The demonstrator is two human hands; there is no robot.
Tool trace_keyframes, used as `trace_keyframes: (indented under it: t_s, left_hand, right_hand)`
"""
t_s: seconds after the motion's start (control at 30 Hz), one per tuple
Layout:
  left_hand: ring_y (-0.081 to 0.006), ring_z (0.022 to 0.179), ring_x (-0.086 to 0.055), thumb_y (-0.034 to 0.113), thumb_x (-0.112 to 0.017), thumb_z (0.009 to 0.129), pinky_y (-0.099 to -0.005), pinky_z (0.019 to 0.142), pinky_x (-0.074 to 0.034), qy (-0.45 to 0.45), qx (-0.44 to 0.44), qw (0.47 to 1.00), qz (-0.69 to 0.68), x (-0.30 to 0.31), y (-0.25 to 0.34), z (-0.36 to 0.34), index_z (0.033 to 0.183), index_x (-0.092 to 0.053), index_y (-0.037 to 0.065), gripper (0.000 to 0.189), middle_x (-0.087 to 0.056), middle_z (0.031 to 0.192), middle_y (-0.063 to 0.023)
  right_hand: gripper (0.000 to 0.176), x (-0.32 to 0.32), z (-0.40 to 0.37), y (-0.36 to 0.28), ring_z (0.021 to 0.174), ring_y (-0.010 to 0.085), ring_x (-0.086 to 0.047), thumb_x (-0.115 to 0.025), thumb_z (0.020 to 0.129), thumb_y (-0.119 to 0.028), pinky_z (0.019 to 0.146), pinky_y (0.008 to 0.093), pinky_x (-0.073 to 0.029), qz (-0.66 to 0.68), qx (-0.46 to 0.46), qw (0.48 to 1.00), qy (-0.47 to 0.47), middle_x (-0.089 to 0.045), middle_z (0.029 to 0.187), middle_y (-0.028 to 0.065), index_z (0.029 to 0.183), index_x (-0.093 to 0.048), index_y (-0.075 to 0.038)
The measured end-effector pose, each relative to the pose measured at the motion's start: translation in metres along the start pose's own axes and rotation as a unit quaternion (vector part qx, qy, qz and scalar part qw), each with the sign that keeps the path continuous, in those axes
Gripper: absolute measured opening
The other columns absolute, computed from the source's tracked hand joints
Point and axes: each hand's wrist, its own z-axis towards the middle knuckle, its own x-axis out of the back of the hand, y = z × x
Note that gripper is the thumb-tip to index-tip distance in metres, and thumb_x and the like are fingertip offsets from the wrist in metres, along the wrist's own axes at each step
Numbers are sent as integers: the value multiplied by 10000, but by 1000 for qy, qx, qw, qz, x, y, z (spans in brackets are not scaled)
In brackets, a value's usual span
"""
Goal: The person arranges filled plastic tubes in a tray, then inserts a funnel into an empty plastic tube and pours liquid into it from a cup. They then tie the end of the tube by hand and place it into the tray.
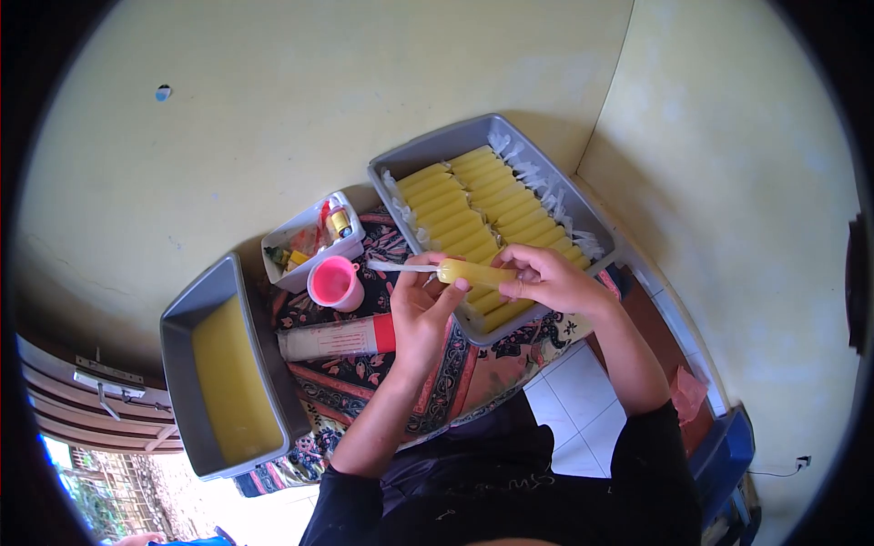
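Observation:
Between my hands, over the near edge of a grey tub, is a slim plastic bag [478,274] filled with yellow liquid. My left hand [422,314] grips its twisted end, where a whitish tail of plastic sticks out to the left. My right hand [549,278] has its fingers closed round the other end. Rows of similar filled yellow bags [446,214] lie side by side in the grey tub [387,187] beneath and beyond my hands, their tied ends along the sides.
At left, a second grey tub [202,314] holds yellow liquid [232,382]. Between the tubs are a pink cup [333,284], a white basket [300,223] of small items and a red-ended plastic packet [332,340], on a patterned cloth [401,382]. Walls stand behind and at right.

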Motion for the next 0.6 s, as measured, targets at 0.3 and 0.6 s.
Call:
trace_keyframes:
  t_s: [0.3,0.6]
  left_hand:
    - [-185,845,-644,49,-767,727,-297,737,-499,-74,-120,891,432,8,-5,17,967,-675,37,258,-661,878,-97]
    - [-268,1014,-595,159,-747,724,-419,931,-384,-187,-133,818,527,9,-13,17,978,-677,88,272,-670,902,-114]
  right_hand:
    - [277,48,2,8,709,103,-616,-676,845,-48,657,247,-483,-37,-33,999,9,-635,797,55,1102,-597,17]
    - [268,55,8,25,673,105,-541,-716,809,-122,620,284,-422,-191,-71,978,-47,-589,721,29,1034,-623,-10]
